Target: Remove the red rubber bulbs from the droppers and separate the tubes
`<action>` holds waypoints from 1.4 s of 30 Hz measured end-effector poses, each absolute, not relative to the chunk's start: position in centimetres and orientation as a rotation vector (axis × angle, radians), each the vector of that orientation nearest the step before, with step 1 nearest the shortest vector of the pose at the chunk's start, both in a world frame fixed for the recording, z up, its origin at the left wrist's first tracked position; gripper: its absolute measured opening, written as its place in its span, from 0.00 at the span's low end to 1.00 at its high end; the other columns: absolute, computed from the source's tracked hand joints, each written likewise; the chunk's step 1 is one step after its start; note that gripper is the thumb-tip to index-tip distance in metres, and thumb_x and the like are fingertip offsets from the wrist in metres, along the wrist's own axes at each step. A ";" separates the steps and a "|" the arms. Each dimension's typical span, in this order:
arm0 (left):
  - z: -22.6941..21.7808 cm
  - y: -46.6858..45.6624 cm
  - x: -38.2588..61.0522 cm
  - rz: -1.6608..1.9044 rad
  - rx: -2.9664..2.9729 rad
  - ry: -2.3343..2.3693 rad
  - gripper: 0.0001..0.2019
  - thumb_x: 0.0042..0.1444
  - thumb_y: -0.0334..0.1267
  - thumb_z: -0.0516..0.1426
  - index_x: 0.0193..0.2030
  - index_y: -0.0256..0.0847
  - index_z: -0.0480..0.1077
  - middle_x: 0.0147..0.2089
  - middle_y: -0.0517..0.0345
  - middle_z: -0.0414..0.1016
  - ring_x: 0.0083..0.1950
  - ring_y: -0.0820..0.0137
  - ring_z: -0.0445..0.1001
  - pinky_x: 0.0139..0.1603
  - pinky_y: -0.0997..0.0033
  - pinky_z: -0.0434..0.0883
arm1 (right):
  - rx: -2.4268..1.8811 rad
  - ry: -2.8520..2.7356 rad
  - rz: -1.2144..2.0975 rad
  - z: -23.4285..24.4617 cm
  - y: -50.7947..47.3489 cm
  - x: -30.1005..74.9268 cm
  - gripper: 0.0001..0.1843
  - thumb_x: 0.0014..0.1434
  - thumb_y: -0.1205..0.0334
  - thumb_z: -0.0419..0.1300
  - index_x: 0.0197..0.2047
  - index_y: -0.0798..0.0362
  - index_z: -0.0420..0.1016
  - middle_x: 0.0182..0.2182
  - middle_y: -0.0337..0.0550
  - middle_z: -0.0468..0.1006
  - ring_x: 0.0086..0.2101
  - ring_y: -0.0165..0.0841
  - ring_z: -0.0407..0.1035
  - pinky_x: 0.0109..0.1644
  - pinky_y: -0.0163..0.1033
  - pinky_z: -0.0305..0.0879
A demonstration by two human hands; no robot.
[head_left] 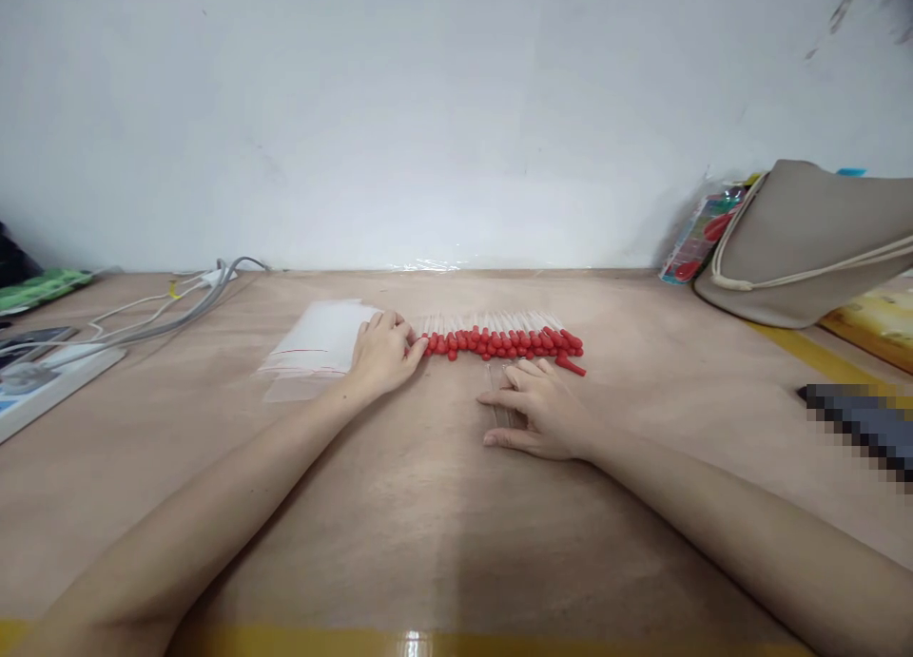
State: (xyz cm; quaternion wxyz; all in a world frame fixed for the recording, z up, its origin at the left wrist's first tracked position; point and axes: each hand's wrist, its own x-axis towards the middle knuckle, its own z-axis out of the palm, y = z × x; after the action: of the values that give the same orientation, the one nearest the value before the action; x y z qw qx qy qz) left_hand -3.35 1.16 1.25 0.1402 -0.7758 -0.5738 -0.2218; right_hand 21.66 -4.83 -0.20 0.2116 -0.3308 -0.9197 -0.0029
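Observation:
A row of several clear droppers with red bulbs lies on the wooden table. My left hand rests at the row's left end, fingers curled, its fingertips touching the first red bulb. A stack of clear zip bags lies just to the left of that hand, partly under it. My right hand lies flat on the table just in front of the row, fingers stretched out and slightly apart. A thin clear dropper tube seems to lie under its fingers; I cannot tell whether it is held.
A grey-beige bag with cord and colourful packets sit at the back right by the white wall. Grey cables and a white power strip lie at the left. A pixelated dark object is at the right edge.

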 end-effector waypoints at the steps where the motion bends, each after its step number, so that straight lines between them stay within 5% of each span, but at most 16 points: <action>1: 1.1 1.2 -3.3 -0.678 -2.232 -1.676 0.14 0.56 0.45 0.51 0.28 0.38 0.69 0.37 0.52 0.66 0.41 0.61 0.65 0.44 0.59 0.62 | -0.909 -2.558 0.021 -0.2 -4.6 21.7 0.26 0.52 0.39 0.54 0.46 0.48 0.74 0.31 0.43 0.67 0.35 0.34 0.56 0.40 0.40 0.49; 10: 0.5 0.5 -3.9 -1.039 -2.119 -1.707 0.10 0.56 0.39 0.50 0.29 0.38 0.66 0.38 0.50 0.65 0.43 0.61 0.63 0.46 0.60 0.63 | -0.823 -2.514 0.060 -1.0 -3.5 22.3 0.24 0.50 0.41 0.58 0.45 0.48 0.75 0.30 0.43 0.65 0.34 0.34 0.57 0.39 0.41 0.55; 15: 0.3 -2.8 -4.4 -1.157 -2.366 -1.401 0.07 0.59 0.37 0.49 0.33 0.38 0.64 0.39 0.52 0.66 0.44 0.65 0.65 0.47 0.63 0.64 | -0.788 -2.142 -0.048 -1.7 -3.8 22.4 0.17 0.56 0.54 0.57 0.46 0.53 0.70 0.33 0.45 0.67 0.35 0.33 0.61 0.40 0.41 0.60; 20: -0.1 -5.1 -3.7 -1.033 -2.822 -1.078 0.03 0.60 0.33 0.49 0.37 0.39 0.62 0.39 0.53 0.69 0.42 0.69 0.68 0.43 0.68 0.67 | -0.828 -1.925 -0.174 -1.4 -4.4 23.1 0.26 0.49 0.51 0.62 0.48 0.54 0.64 0.42 0.51 0.67 0.45 0.40 0.61 0.47 0.46 0.59; 29: -0.7 -4.7 -2.0 -1.078 -2.992 -0.933 0.04 0.60 0.33 0.49 0.40 0.38 0.64 0.39 0.53 0.71 0.40 0.71 0.70 0.40 0.72 0.69 | -0.842 -2.268 -0.231 -1.7 -5.1 22.9 0.13 0.59 0.55 0.54 0.43 0.50 0.73 0.30 0.40 0.76 0.35 0.32 0.63 0.43 0.43 0.49; 37: -0.3 -5.1 -0.8 -1.072 -2.999 -0.939 0.11 0.58 0.35 0.51 0.47 0.38 0.64 0.46 0.48 0.69 0.48 0.67 0.69 0.48 0.67 0.68 | -0.891 -2.403 -0.215 -1.3 -5.8 21.7 0.14 0.63 0.60 0.48 0.45 0.52 0.73 0.28 0.40 0.75 0.30 0.29 0.63 0.40 0.40 0.45; 42: -0.8 -5.2 0.8 -0.943 -3.070 -0.999 0.11 0.60 0.40 0.51 0.44 0.39 0.67 0.39 0.54 0.71 0.39 0.70 0.70 0.41 0.71 0.68 | -0.881 -2.408 -0.237 -1.2 -5.8 21.4 0.16 0.63 0.59 0.47 0.34 0.52 0.75 0.22 0.38 0.70 0.25 0.27 0.57 0.37 0.39 0.44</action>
State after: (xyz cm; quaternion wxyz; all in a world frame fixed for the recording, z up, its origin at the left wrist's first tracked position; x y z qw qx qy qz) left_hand 0.77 -5.24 -0.78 -0.1107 -0.9071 -0.2953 -0.2787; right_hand 21.40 -5.80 -1.24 0.2796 -0.3285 -0.8978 -0.0885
